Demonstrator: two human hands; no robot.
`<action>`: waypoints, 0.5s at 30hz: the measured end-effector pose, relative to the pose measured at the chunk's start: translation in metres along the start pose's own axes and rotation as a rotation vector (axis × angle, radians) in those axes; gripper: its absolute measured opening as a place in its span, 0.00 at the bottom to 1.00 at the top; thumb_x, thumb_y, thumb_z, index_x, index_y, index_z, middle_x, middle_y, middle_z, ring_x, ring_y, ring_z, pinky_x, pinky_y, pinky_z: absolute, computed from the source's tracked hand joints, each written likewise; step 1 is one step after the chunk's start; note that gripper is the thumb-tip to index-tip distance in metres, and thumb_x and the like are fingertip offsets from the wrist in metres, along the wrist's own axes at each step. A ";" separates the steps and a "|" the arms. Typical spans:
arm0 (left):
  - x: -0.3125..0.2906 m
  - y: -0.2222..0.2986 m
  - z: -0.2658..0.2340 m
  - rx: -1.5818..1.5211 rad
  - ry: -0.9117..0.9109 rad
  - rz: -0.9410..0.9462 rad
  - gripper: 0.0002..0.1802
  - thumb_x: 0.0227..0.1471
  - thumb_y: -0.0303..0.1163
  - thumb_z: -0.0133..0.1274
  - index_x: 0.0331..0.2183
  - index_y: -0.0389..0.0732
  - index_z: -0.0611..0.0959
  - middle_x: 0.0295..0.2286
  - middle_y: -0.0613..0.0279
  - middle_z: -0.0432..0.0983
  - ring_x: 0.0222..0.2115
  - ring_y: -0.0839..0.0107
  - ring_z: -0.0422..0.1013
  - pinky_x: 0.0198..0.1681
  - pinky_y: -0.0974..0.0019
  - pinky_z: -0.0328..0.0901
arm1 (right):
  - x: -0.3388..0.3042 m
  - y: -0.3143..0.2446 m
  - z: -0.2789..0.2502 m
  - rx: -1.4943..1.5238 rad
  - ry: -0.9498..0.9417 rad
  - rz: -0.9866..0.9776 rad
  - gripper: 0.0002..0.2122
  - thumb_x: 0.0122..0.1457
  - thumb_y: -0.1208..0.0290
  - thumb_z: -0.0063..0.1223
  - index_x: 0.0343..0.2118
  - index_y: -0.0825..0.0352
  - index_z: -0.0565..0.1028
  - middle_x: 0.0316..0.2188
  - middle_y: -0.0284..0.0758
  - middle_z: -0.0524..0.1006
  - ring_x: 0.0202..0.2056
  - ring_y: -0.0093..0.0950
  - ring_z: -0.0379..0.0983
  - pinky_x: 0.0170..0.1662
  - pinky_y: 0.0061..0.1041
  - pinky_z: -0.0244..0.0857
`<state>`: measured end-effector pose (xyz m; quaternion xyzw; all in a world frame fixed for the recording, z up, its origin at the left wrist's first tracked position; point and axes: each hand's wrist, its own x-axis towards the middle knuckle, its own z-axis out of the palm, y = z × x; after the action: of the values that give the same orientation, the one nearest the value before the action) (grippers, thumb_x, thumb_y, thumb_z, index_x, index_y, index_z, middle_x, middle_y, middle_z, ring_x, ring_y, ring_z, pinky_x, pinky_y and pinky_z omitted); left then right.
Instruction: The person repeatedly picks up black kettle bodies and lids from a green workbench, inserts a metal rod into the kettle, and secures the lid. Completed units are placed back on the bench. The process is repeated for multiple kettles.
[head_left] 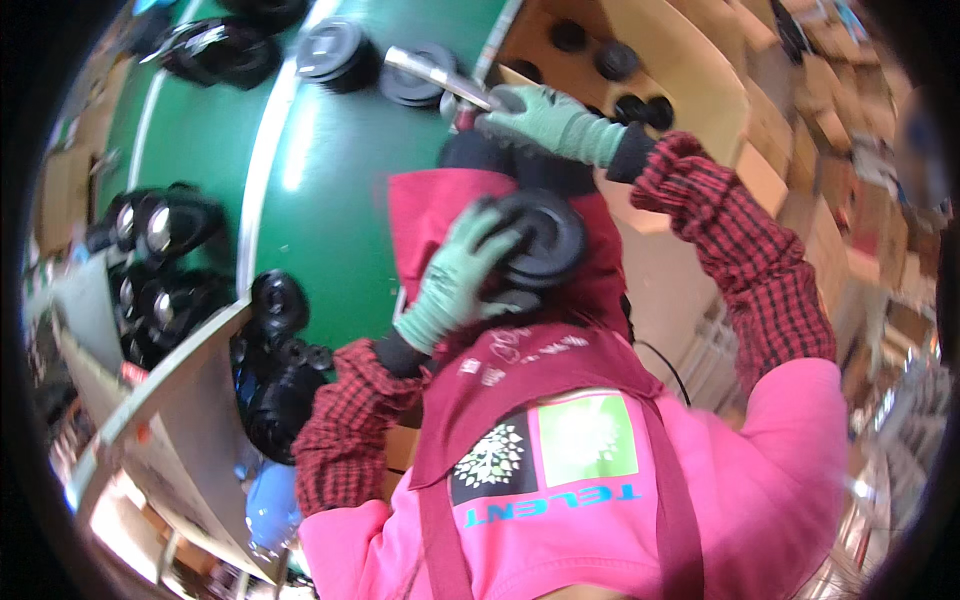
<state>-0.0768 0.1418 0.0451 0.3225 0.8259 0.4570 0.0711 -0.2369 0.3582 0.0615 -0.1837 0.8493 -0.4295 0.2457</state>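
Note:
My left hand (455, 272), in a pale green knit glove, grips a black round ridged disc (545, 240) by its left side, with fingers and thumb around the edge. The disc is close over my dark red apron (500, 400). Higher up and to the right, my gloved right hand (548, 118) is closed around the end of a silver bar-shaped tool (435, 75) that points up and left. A small dark red part shows below that tool; its kind is unclear. Behind the tool, more black discs (405, 88) lie on the green table (340, 180).
Another stack of black discs (330, 50) stands at the far side. Shiny black rounded parts (170, 225) crowd the left, beside a metal edge (160, 390). At the upper right is a cardboard box (690, 60) holding several small black round parts. A blue object (270, 505) is at lower left.

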 end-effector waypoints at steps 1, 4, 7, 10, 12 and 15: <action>-0.003 0.013 -0.009 0.004 0.031 0.033 0.47 0.35 0.47 0.74 0.57 0.43 0.76 0.57 0.48 0.67 0.62 0.38 0.58 0.63 0.43 0.58 | 0.030 0.003 0.016 -0.090 -0.100 -0.066 0.21 0.62 0.50 0.53 0.47 0.65 0.73 0.28 0.48 0.76 0.36 0.45 0.76 0.44 0.40 0.69; -0.034 0.030 -0.028 0.225 -0.017 0.215 0.39 0.36 0.43 0.74 0.52 0.42 0.79 0.53 0.51 0.70 0.59 0.38 0.63 0.61 0.44 0.61 | 0.106 0.044 0.072 -0.286 -0.129 -0.398 0.20 0.63 0.51 0.50 0.48 0.61 0.73 0.45 0.50 0.75 0.47 0.48 0.73 0.50 0.45 0.67; -0.066 0.028 -0.070 0.129 0.482 -0.008 0.37 0.36 0.37 0.74 0.50 0.40 0.78 0.50 0.51 0.71 0.55 0.40 0.66 0.60 0.45 0.63 | 0.140 0.060 0.126 -0.422 -0.101 -0.401 0.21 0.63 0.49 0.48 0.50 0.58 0.74 0.48 0.47 0.74 0.50 0.48 0.72 0.54 0.45 0.66; -0.093 -0.023 -0.107 -0.529 1.049 -0.517 0.33 0.51 0.47 0.67 0.52 0.37 0.75 0.40 0.65 0.74 0.43 0.72 0.71 0.49 0.64 0.67 | 0.155 0.066 0.145 -0.477 -0.133 -0.261 0.25 0.60 0.47 0.51 0.54 0.60 0.72 0.50 0.47 0.73 0.51 0.50 0.71 0.56 0.43 0.65; -0.126 -0.073 -0.132 -0.796 1.131 -0.620 0.22 0.66 0.47 0.49 0.51 0.41 0.77 0.38 0.67 0.79 0.35 0.77 0.74 0.40 0.72 0.71 | 0.133 -0.012 0.131 -0.619 -0.152 0.101 0.31 0.56 0.48 0.57 0.59 0.61 0.68 0.55 0.48 0.70 0.55 0.50 0.68 0.60 0.43 0.62; -0.097 -0.115 -0.171 -1.426 1.102 -0.584 0.22 0.66 0.50 0.48 0.51 0.44 0.77 0.43 0.66 0.79 0.38 0.72 0.76 0.47 0.64 0.74 | 0.134 -0.054 0.101 -0.139 0.009 -0.559 0.42 0.48 0.61 0.67 0.66 0.65 0.59 0.64 0.49 0.59 0.65 0.45 0.58 0.66 0.40 0.54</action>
<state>-0.1246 -0.0803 0.0337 -0.2777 0.3172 0.9060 -0.0367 -0.2822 0.1932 0.0191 -0.4254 0.7942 -0.4221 0.1008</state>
